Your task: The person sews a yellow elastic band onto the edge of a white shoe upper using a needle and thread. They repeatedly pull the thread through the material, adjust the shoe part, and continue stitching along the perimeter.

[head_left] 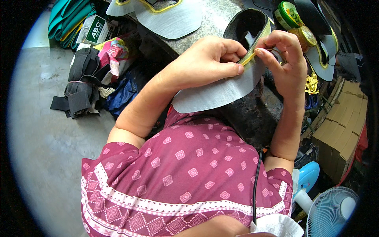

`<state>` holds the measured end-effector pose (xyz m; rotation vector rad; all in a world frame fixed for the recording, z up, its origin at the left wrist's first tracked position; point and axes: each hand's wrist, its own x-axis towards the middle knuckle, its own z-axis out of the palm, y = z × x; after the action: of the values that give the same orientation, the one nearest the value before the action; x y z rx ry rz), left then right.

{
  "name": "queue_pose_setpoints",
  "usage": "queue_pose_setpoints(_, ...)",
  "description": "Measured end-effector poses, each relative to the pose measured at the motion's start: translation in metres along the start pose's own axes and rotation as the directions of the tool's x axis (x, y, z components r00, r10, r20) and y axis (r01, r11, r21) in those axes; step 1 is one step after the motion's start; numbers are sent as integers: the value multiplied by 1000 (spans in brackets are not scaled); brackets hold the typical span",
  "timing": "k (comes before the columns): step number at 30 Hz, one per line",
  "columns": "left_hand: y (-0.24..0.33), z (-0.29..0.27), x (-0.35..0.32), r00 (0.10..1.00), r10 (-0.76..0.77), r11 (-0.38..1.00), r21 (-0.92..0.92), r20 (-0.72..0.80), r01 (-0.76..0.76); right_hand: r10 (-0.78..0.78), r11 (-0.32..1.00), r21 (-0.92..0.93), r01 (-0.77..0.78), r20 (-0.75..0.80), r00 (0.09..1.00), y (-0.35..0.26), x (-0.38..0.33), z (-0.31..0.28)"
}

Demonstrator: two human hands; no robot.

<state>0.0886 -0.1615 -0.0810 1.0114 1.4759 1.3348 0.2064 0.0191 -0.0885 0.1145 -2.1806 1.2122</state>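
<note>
Grey curved piece (219, 94) was up in both hands, between the chest and the speckled tabletop (209, 27). Left hand (215, 57) pinched its yellow edge (248, 60) between thumb and fingers; right hand (286, 55) pinched thumb-to-forefinger just beside, exact contact partly hidden. Looked best done with left steady, right working short stretches, edge smooth, no puckers.
</note>
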Motion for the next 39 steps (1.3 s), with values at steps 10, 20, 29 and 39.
queue_pose_setpoints(10, -4, 7, 1, 993, 57, 974, 225, -108, -31, 41, 999, 20, -43, 96, 994, 0, -2, -3)
queue_pose_setpoints(20, -13, 9, 0, 989, 127, 948, 301, -76, -99, 72, 997, -11, -71, 226, 971, -11, -3, -15)
queue_pose_setpoints(29, -6, 6, 0, 1000, 18, 999, -29, 23, -17, 5, 1000, -24, -3, 58, 998, -9, 2, -15)
queue_pose_setpoints(39, -6, 7, -1, 999, 50, 999, -15, 0, -50, 30, 998, 59, -30, 2, 1000, -10, 0, -18)
